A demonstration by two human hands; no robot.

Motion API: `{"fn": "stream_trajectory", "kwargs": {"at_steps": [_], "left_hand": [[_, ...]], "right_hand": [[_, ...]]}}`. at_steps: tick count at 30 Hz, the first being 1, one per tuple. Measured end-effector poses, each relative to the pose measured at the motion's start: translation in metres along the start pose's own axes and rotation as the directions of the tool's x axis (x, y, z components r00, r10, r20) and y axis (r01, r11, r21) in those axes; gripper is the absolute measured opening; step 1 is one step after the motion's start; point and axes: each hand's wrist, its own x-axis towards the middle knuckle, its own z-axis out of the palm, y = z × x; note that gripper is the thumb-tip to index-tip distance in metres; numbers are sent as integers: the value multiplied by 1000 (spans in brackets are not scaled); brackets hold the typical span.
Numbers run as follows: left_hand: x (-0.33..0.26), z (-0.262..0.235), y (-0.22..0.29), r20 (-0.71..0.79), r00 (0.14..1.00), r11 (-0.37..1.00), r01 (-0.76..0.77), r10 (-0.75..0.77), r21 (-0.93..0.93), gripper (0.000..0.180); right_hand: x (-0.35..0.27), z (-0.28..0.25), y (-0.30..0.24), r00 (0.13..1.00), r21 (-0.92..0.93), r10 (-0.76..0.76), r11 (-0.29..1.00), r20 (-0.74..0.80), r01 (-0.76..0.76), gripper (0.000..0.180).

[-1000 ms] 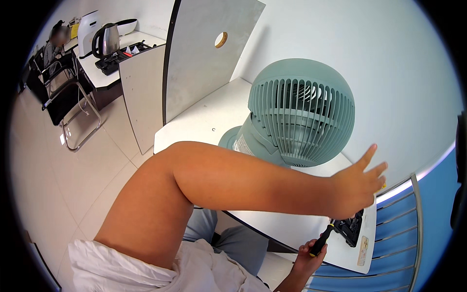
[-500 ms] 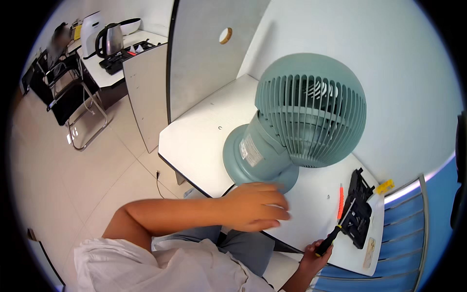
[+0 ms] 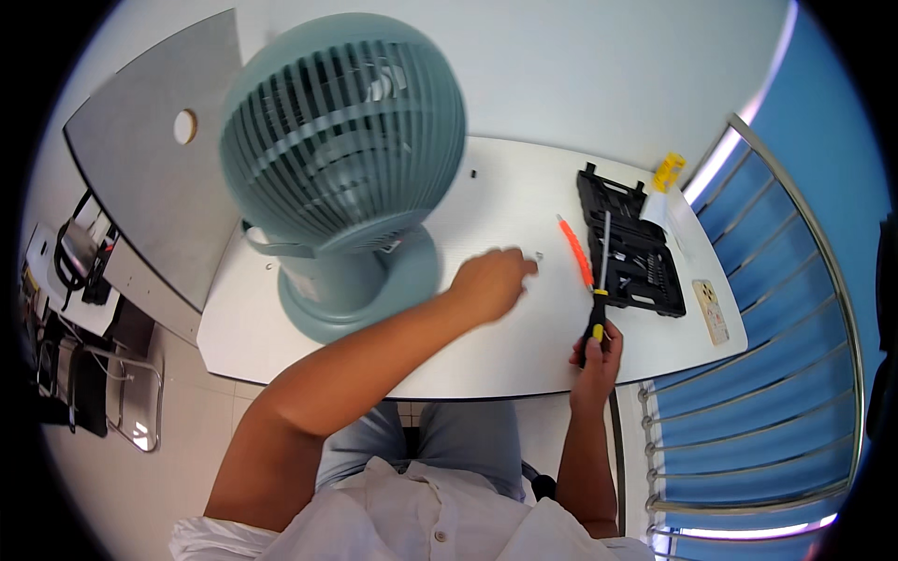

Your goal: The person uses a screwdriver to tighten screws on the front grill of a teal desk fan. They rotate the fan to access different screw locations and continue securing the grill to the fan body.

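Observation:
My left hand (image 3: 491,283) is above the white table (image 3: 486,355), its fingers bent down and slightly smeared. Just past the fingertips lies a small metal piece (image 3: 540,255), perhaps a screw. With my right hand (image 3: 599,353), closed round the black and yellow handle, I hold a screwdriver (image 3: 599,318); its shaft points away toward the open black tool case (image 3: 641,252). To the left of my left hand stands a grey-green fan (image 3: 346,140) on a round base, its slatted head turned partly toward me. Beside the case lies an orange-handled tool (image 3: 574,251).
A grey partition (image 3: 159,140) borders the table at left, and a metal railing (image 3: 828,271) runs along the right. A yellow and white object (image 3: 667,176) stands behind the case. A patterned flat strip (image 3: 711,311) lies near the right edge. A small black piece (image 3: 473,174) rests farther back.
The view has swung right, so the fan now sits at the left. My left hand has gone from beside the fan's base to the small metal piece. The screwdriver stays in my right hand.

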Motion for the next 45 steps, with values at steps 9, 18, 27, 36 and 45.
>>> {"fn": "stream_trajectory", "kwargs": {"at_steps": [9,18,27,36,45], "left_hand": [[100,63,-39,-50,996,995,-72,75,67,19],[112,69,-43,40,999,997,-22,20,72,6],[111,63,-45,-45,999,999,7,-10,-52,6],[90,39,-48,96,965,606,230,-246,-762,3],[40,11,-48,147,889,280,289,-434,-915,10]], "right_hand": [[5,-6,-4,987,101,17,994,161,-33,40],[3,-8,-4,973,106,-27,994,231,3,41],[4,-10,-1,974,134,-52,991,219,23,42],[4,-10,-2,972,131,-46,991,229,16,42],[2,-15,-6,933,41,-29,999,359,15,42]]}}
